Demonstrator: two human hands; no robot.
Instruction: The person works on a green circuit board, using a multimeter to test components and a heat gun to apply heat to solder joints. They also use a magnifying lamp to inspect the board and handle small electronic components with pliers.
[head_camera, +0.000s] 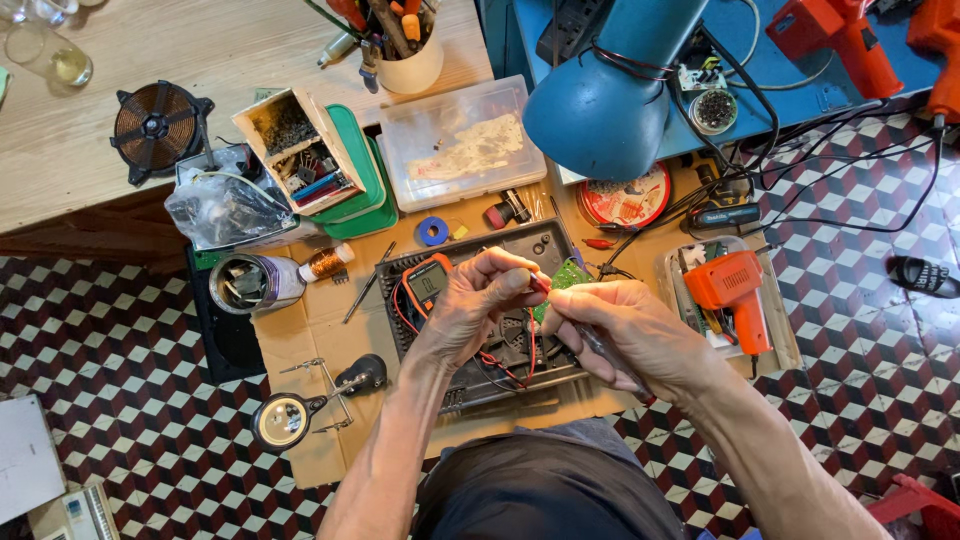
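Surroundings: black tray (552, 243) on a cardboard sheet serves as the workbench; a blue lamp shade (604, 110) hangs beyond its far right corner, hiding part of the bench behind.
Beside the tray: orange multimeter (428, 281) lies in the tray's left part; an orange soldering gun (733, 291) rests in a clear dish to the tray's right; a magnifier stand (290, 415) sits off its near left corner.
Packages: clear plastic box (462, 145) beyond the tray; an open white carton (300, 150) of small parts rests on green lids, far left of the tray.
Left hand (478, 305): above the tray's middle, fingers pinched on a red-tipped probe (540, 286).
Right hand (630, 335): closed around a slim tool, touching the left.
Circuit board (568, 275): green, over the tray, just behind both hands' fingertips.
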